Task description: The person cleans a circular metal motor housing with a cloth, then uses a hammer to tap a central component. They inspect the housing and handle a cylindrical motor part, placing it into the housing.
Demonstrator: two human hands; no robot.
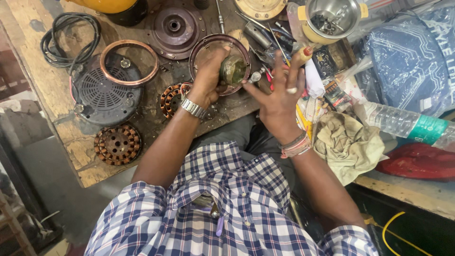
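Observation:
My left hand (208,76), with a metal watch on its wrist, grips a small round greasy part (234,70) and holds it over a round dark-red metal cover (201,50) on the wooden bench. My right hand (279,97) hovers just to the right of that part with its fingers spread, holding nothing. It wears a ring, and thread bands circle its wrist. Its fingertips are close to a small silver metal piece (256,76).
On the bench (52,90) lie a black vented motor cover (102,92) with a copper-coloured ring (129,62), two copper-wound stators (117,143), a black cable coil (68,38), a steel bowl of screws (332,16), a rag (348,142), a plastic bottle (407,124) and several tools.

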